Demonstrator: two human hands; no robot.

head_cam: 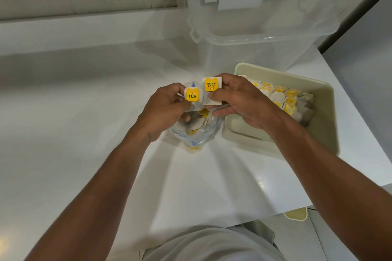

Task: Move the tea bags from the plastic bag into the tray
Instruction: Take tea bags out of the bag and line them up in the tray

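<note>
I judge these light, soft and easily crumpled, so I take each by its edge beside the yellow label. My left hand pinches the TEA bag and my right hand pinches the RELAX bag. I hold them side by side above the open plastic bag, just beside the tray. Both forearms reach forward, with the wrists turned inward.

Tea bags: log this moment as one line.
left hand holds TEA bag | right hand holds RELAX bag | plastic bag not empty | tray part filled
</note>
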